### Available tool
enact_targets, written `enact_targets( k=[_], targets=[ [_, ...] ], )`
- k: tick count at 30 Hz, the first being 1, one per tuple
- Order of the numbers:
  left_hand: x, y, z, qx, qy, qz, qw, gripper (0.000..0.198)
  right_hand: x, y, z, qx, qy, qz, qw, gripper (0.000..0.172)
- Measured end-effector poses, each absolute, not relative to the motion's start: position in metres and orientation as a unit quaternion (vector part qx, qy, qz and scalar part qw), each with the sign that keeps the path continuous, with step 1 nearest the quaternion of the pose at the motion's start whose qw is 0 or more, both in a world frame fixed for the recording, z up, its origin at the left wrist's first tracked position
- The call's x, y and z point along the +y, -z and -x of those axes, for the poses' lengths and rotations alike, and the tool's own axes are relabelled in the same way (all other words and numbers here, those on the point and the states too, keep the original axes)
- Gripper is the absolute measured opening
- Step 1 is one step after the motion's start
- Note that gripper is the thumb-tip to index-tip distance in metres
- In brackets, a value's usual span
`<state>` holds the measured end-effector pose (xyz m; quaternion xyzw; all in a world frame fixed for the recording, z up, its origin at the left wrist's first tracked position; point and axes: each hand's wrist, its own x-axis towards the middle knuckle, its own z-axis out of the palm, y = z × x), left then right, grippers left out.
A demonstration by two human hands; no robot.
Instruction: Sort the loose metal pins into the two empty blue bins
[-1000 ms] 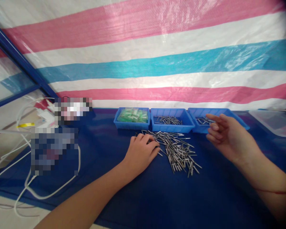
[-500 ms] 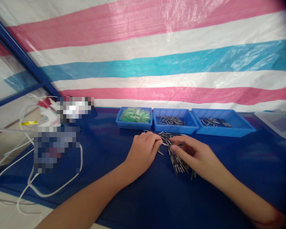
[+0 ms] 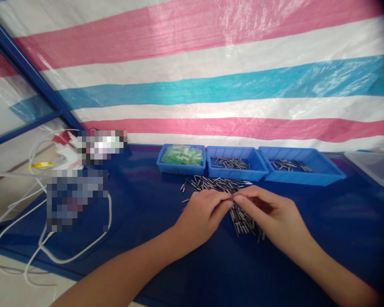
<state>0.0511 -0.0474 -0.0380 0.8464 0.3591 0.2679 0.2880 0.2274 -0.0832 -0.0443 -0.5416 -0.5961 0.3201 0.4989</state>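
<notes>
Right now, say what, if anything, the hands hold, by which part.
Cannot be told: the left hand and right hand meet at the fingertips by the metal pins; anything pinched there is hidden.

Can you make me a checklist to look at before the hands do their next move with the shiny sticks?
1. Bare left hand and bare right hand both in view: ok, fingertips together over the pile of thin silver metal rods.
2. A rod between the fingertips: cannot tell, too hidden.
3. All rods gathered together: not ok, a few lie apart at the pile's left.
4. Middle blue plastic bin and right blue plastic bin upright: ok, some rods in each.
5. White cable away from the hands: ok, off to the left.
</notes>
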Motion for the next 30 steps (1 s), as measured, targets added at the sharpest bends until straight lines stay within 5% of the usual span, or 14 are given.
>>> enact_targets(
  k=[7, 25, 30],
  targets=[
    [-0.051, 0.035, -0.054, 0.366, -0.308, -0.791, 0.381, 0.021, -0.084, 0.049, -0.226, -0.581, -0.321, 0.541, 0.517, 0.012],
    [-0.045, 0.040, -0.047, 0.386, -0.357, -0.765, 0.373, 0.019, -0.081, 0.043, -0.233, -0.659, -0.346, 0.522, 0.417, 0.018],
    [-0.042, 0.041, -0.044, 0.376, -0.311, -0.822, 0.294, 0.032, -0.069, 0.043, -0.248, -0.411, -0.428, 0.555, 0.583, 0.024]
  ],
)
